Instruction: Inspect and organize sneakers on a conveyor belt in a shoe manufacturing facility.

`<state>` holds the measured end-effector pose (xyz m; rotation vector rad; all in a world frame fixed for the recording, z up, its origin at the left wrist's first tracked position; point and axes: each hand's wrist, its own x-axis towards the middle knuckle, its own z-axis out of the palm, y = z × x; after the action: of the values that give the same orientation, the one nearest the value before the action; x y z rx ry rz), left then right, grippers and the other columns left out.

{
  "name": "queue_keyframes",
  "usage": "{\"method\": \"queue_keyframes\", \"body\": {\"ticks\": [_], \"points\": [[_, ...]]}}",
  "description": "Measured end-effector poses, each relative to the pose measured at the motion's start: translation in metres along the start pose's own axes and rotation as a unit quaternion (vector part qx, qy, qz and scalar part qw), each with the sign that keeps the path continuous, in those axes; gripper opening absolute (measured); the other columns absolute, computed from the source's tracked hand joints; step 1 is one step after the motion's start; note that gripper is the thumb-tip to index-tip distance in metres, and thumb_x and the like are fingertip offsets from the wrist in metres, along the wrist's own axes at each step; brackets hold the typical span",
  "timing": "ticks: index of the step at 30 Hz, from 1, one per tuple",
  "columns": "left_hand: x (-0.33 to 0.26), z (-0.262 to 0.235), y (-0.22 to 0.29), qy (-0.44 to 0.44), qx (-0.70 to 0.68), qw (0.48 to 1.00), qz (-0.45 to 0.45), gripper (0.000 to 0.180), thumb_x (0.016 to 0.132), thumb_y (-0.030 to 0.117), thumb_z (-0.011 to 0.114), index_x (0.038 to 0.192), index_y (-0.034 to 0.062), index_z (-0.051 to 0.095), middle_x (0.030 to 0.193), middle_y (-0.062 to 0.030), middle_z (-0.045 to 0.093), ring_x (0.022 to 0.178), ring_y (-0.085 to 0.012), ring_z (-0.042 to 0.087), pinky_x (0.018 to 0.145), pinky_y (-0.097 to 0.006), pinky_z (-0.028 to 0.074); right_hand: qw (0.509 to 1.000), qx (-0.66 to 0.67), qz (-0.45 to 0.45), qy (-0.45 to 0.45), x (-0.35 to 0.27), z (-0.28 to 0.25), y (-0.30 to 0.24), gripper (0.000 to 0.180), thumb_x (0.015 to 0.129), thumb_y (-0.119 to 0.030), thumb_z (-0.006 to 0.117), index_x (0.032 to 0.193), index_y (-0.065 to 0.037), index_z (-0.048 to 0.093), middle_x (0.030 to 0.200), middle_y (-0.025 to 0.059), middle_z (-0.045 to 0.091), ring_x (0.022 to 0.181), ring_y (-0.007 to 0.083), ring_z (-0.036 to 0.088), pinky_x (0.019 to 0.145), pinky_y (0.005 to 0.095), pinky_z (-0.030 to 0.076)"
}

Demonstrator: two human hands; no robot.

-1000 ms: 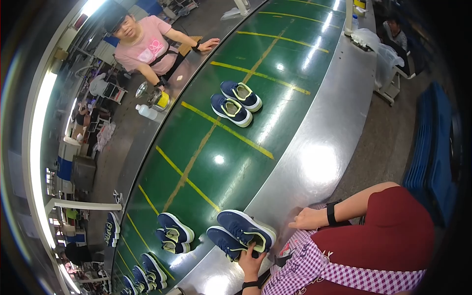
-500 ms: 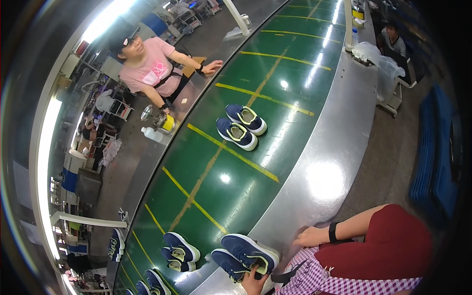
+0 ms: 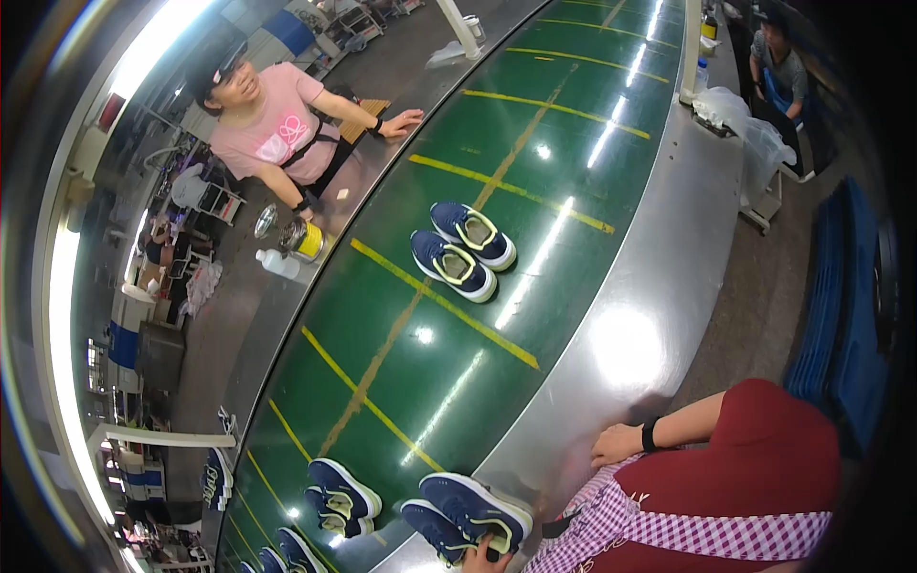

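Our left hand (image 3: 475, 557) grips a navy sneaker (image 3: 478, 508) by the heel (its pair (image 3: 435, 527) touching) at the green conveyor (image 3: 458, 344) edge; a loose grip could drop it. Right hand (image 3: 618, 444) rests flat, empty, on the counter (image 3: 621, 315).

The green belt (image 3: 401, 382) lies open between the far shoe pair (image 3: 463, 250) and the near pairs (image 3: 339, 495), with wide room to pass. The steel counter (image 3: 621, 344) on the right is bare up to the right hand (image 3: 616, 444). Nearest, a navy pair (image 3: 468, 516) blocks the edge, the left hand (image 3: 482, 559) touching it. Across the belt, a bottle (image 3: 277, 263) and tin (image 3: 308, 241) crowd the far rim.
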<state>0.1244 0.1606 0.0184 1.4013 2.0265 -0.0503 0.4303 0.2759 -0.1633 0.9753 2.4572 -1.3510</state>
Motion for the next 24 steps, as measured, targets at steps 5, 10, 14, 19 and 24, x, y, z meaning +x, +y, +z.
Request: {"method": "queue_keyframes", "body": {"ticks": [5, 10, 14, 19, 24], "points": [[0.003, 0.004, 0.002, 0.013, -0.015, 1.0, 0.022, 0.064, 0.065, 0.026, 0.079, 0.123, 0.0111, 0.056, 0.116, -0.0213, 0.055, 0.104, -0.0404, 0.052, 0.088, -0.045, 0.042, 0.997, 0.054, 0.013, -0.053, -0.001, -0.025, -0.006, 0.037, 0.075, -0.047, 0.064, 0.081, -0.011, 0.071, 0.079, 0.0147, 0.067, 0.079, 0.0321, 0.065, 0.07, 0.0432, 0.05], [0.003, 0.088, -0.131, 0.015, 0.034, 0.999, 0.039, 0.065, 0.067, 0.031, 0.078, 0.124, 0.0123, 0.055, 0.118, -0.0217, 0.054, 0.106, -0.0411, 0.051, 0.088, -0.046, 0.043, 0.991, 0.107, -0.002, -0.076, 0.011, -0.028, -0.004, 0.033, 0.073, -0.041, 0.065, 0.079, -0.009, 0.071, 0.077, 0.0159, 0.067, 0.074, 0.0349, 0.064, 0.068, 0.0444, 0.05], [0.001, 0.096, -0.145, -0.002, 0.075, 0.997, 0.03, 0.065, 0.069, 0.032, 0.076, 0.126, 0.0118, 0.053, 0.12, -0.0204, 0.054, 0.106, -0.0407, 0.051, 0.09, -0.047, 0.042, 0.993, 0.095, -0.02, -0.072, 0.014, -0.024, 0.0, 0.034, 0.073, -0.04, 0.064, 0.081, -0.009, 0.071, 0.078, 0.0167, 0.067, 0.074, 0.0354, 0.063, 0.068, 0.0445, 0.05], [-0.004, 0.086, -0.136, -0.025, 0.06, 0.998, 0.011, 0.061, 0.07, 0.028, 0.075, 0.123, 0.0066, 0.053, 0.118, -0.023, 0.053, 0.106, -0.0417, 0.049, 0.089, -0.047, 0.042, 0.99, 0.124, -0.004, -0.064, 0.014, -0.021, -0.008, 0.032, 0.074, -0.039, 0.064, 0.084, -0.01, 0.072, 0.078, 0.0164, 0.067, 0.076, 0.0354, 0.064, 0.068, 0.0445, 0.05], [-0.005, 0.079, -0.129, -0.042, 0.048, 0.998, -0.002, 0.059, 0.072, 0.027, 0.074, 0.123, 0.0054, 0.053, 0.115, -0.0244, 0.053, 0.104, -0.0421, 0.05, 0.087, -0.046, 0.043, 0.99, 0.125, 0.005, -0.062, 0.015, -0.015, -0.006, 0.034, 0.075, -0.041, 0.064, 0.086, -0.009, 0.071, 0.079, 0.0172, 0.066, 0.077, 0.0353, 0.064, 0.069, 0.0452, 0.05]]}}
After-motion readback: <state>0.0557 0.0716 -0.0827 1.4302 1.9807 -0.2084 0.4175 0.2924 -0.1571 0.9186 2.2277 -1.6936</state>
